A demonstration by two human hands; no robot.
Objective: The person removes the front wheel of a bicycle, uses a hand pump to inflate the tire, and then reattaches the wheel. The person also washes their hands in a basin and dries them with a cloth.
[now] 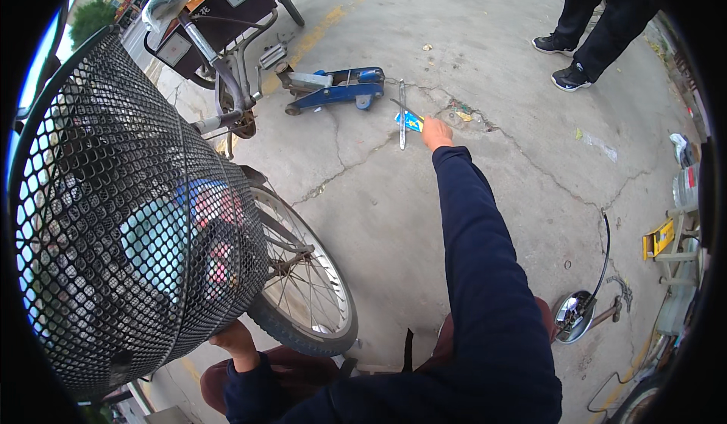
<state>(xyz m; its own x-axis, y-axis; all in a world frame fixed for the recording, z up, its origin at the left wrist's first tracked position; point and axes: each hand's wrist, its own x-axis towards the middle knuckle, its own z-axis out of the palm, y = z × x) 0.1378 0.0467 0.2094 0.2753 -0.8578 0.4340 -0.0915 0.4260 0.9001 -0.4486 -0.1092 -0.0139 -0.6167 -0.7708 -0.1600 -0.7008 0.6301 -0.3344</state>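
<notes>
My right hand (437, 132) reaches far out over the ground, its fingers closed on the near end of a thin dark flat bar (407, 108). Under that bar lies a blue and yellow packet (410, 122). A long silver metal bar (402, 138) rests on the concrete just left of the packet. My left hand (236, 341) is low by the bicycle's front wheel (322, 288), below the black mesh basket (144, 219); its fingers are largely hidden by the basket. The basket has bagged things inside.
Left of the bars sits a blue floor jack (337, 88). Behind it stands a cargo tricycle (227, 15). A person in dark trousers (602, 26) stands at the far right. Near my right knee are a metal bowl of small parts (575, 316) and a hammer (608, 314).
</notes>
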